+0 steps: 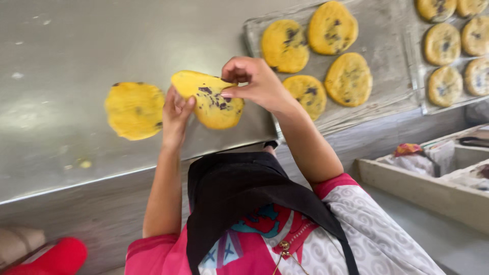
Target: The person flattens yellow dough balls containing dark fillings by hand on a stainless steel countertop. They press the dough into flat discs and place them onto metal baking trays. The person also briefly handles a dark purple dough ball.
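Cookie [214, 102] between left hand [175, 114] and right hand [254, 84]

Yellow cookie [211, 99] — dark chocolate specks

Steel table [76, 46] with one yellow cookie [135, 110] and two baking trays [387, 61].
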